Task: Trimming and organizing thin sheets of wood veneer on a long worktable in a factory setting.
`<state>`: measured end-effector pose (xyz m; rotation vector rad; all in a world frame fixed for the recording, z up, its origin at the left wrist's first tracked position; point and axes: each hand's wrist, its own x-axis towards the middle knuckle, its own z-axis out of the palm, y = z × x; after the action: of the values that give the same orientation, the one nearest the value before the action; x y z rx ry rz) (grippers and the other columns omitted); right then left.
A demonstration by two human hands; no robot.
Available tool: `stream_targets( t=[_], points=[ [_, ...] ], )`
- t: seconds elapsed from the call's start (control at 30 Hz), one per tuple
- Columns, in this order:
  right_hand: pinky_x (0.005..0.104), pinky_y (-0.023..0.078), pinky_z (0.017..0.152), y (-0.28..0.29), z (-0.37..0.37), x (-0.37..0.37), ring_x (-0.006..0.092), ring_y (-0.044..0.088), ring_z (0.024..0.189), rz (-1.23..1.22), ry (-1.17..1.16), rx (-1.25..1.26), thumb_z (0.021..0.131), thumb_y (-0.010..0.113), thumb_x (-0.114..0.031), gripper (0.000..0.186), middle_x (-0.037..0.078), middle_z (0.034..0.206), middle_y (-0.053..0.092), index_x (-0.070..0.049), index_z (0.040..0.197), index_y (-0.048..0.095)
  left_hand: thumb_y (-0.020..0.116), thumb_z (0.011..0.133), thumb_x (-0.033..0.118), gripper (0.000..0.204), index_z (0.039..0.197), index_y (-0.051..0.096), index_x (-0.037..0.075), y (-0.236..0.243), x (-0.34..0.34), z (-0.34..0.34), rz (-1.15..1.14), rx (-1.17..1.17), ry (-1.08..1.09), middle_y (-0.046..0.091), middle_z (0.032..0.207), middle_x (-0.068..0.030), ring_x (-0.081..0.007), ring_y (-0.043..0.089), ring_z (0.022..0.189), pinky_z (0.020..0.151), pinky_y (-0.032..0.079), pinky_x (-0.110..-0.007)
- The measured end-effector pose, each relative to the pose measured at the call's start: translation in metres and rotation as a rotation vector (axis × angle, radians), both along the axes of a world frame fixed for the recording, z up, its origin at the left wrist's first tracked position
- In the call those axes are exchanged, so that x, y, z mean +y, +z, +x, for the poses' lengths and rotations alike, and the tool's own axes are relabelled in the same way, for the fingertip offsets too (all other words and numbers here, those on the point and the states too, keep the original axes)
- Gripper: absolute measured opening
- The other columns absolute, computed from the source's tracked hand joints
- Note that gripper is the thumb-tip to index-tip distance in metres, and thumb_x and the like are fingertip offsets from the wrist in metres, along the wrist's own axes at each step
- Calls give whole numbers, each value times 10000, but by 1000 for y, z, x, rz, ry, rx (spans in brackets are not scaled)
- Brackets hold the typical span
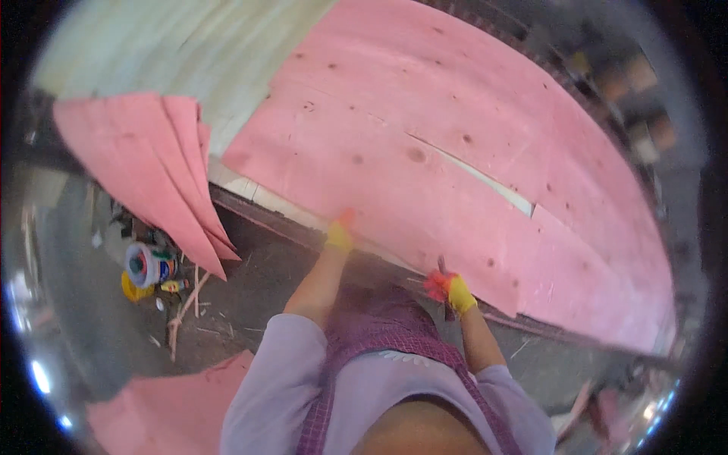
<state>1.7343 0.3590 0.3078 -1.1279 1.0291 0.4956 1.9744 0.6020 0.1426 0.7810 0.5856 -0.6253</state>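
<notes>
A broad stack of pink, wood-veneer-like sheets with dark knots lies in front of me. Its upper sheet has a long split, where a pale layer shows through. My left hand, in a yellow and pink glove, lies at the near edge of the sheet; its blurred fingers look stretched out flat on the pink surface. Farther right along this edge, my right hand, gloved alike, is closed round a narrow dark tool that sticks out above and below the fist. The tool's kind cannot be made out.
Several pink sheets overhang the table at left, beside a pale sheet. On the floor stand a white bucket and a yellow container near wood scraps. Another pink sheet lies at lower left.
</notes>
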Motion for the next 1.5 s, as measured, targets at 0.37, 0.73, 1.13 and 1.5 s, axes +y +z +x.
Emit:
stream_targets(
  t=[0.37,0.73,1.13,1.5],
  points=[
    [363,497,626,-122,-73,-15,163,573,687,-64,-1398,-530,865,581,-220,116,-13,753,606,-136,787,601,573,887,186,427,1286,467,77,35,30,60,233,81,-503,550,1216,-34,-146,518,1092,911,442,-352],
    [277,330,1000,-11,-16,3,192,498,1168,-190,-1470,-142,838,607,-178,297,99,1205,579,18,1061,612,603,869,174,225,1078,582,95,49,93,72,-96,-21,-393,627,1036,-17,-157,595,866,622,481,-257],
    [273,410,439,-122,-46,-1,154,535,541,51,-1307,-381,827,652,-266,164,16,714,599,-108,856,619,662,840,190,109,883,599,112,32,89,41,158,-48,-267,600,813,32,-75,538,656,508,407,-187],
    [310,421,470,-173,-60,-4,165,508,526,262,-1336,-428,805,690,-201,140,16,661,544,-102,817,591,631,842,145,112,941,594,110,2,96,69,203,154,-375,621,882,10,-98,580,755,526,429,-211]
  ],
)
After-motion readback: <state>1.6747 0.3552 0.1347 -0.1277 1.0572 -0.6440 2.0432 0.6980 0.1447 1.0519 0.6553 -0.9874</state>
